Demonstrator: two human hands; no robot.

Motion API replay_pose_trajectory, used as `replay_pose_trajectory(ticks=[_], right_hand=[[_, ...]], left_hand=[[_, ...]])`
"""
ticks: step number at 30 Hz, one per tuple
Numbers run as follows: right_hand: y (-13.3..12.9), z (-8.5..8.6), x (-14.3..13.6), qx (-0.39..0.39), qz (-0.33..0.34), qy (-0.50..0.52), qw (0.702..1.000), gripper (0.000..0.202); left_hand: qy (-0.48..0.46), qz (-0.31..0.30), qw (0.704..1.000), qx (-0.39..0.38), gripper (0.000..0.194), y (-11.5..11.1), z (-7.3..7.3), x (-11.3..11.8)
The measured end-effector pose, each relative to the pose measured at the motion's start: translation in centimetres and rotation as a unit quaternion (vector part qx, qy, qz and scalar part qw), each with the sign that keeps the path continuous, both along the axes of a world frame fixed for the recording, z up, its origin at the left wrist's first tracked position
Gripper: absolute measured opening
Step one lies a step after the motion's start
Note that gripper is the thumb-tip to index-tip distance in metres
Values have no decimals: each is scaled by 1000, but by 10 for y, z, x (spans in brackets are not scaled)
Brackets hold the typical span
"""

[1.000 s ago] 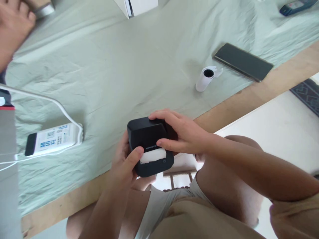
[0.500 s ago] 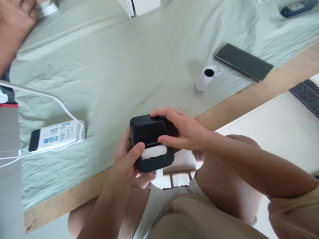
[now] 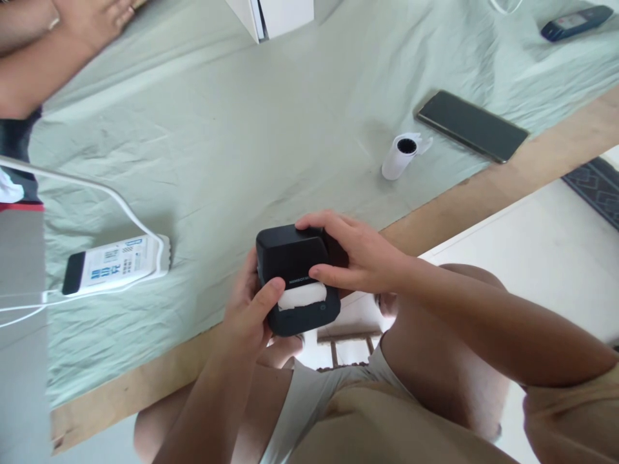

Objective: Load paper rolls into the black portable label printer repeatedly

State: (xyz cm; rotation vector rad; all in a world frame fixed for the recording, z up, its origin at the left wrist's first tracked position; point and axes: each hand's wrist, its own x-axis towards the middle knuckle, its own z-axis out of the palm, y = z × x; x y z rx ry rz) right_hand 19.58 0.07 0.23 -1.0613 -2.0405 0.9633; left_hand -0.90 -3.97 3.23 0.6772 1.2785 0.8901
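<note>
A small black label printer (image 3: pixel 293 254) with white paper showing in its front slot is held over the table's near edge. My left hand (image 3: pixel 251 303) grips its left side, thumb on the front by the paper. My right hand (image 3: pixel 351 251) holds its right side, with fingers on the top and thumb on the front near the lettering. Beyond it to the right, a white paper roll (image 3: pixel 397 160) with a dark core stands on the green cloth, near a dark phone (image 3: pixel 471 124).
At left lies a white power bank (image 3: pixel 118 264) with white cables (image 3: pixel 104 187). A white box (image 3: pixel 287 16) is at the top, a dark blue device (image 3: pixel 575 23) at the top right. Another person's hands (image 3: pixel 94 22) reach in at the top left. The table has a wooden edge (image 3: pixel 140 380).
The other person's hand and forearm at the top left have moved to the right, and a second arm shows. My hands keep the same hold on the printer; the view has shifted slightly.
</note>
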Motion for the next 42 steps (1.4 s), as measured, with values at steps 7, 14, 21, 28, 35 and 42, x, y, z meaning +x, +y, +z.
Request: replay_pose_trajectory(ticks=[7,14,21,28,35,42], right_hand=[[1,1,0,-14,6,2,1000,54],[1,1,0,-15,7,1,1000,55],[0,1,0,-15,6,2,1000,54],[-1,2,0,-19,4,-2,1000,55],[-1,2,0,-23,2,-2,1000,56],[-1,3,0,-22,4,0,1000,56]], left_hand=[[13,26,999,15,68,-1,1,4],[0,51,999,0,70,-2,0,6],[3,22,1000,12,72,-1,1,4],[17,7,1000,7,77,0,0,2],[15,3,1000,18,70,-1,1,2],[23,8,1000,-2,81,0,1,1]])
